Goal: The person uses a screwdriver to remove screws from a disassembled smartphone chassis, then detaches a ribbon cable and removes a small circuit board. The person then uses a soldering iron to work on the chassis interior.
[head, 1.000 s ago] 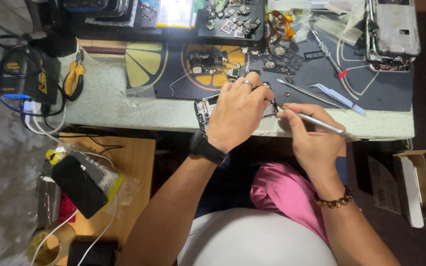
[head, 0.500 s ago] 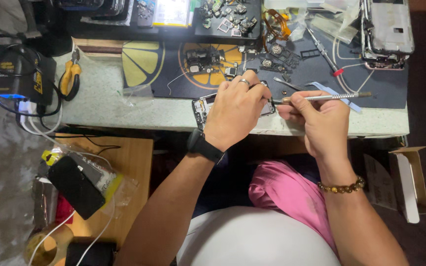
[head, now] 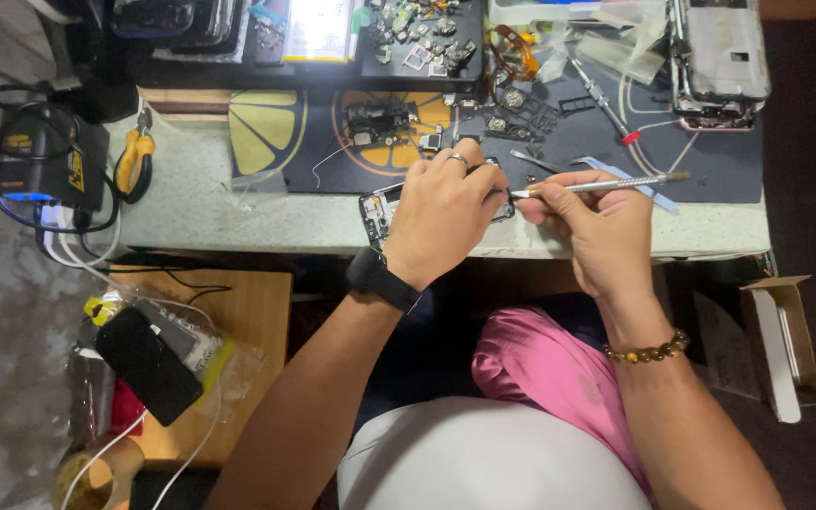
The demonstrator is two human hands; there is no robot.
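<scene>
From the head camera we look down on our two hands at the near edge of a speckled pale stone bench [head: 238, 212]. Our left hand [head: 441, 212], with a ring on one finger and a black watch at the wrist, is curled down over an opened phone body [head: 377, 210], pinning it flat at the bench edge; only its left end shows, a thin dark frame with small parts inside. Our right hand [head: 597, 227], a beaded bracelet at the wrist, pinches a slim metal tool [head: 597, 185], smooth and rod-shaped, lying nearly level with its fine tip pointing left to the phone body just under our left fingers. Whether the tip touches the phone we cannot tell, as the fingers hide it.

Against the picture half a second ago, little differs: the same grip on both sides, the tool at much the same level angle. A second ago the tool sloped down to the right and lay nearer us.

Farther off lies a dark rubbery work mat [head: 559, 142] printed with yellow citrus slices, strewn with small screws, brackets and circuit bits. At far right rests another stripped phone frame [head: 718, 57], grey and metallic. To the left, yellow-handled pliers [head: 134, 162] lie beside a black device [head: 40, 161] with looped cables. Nearer left, a wooden board [head: 238, 312] carries a black phone [head: 148, 364] in a clear bag.
</scene>
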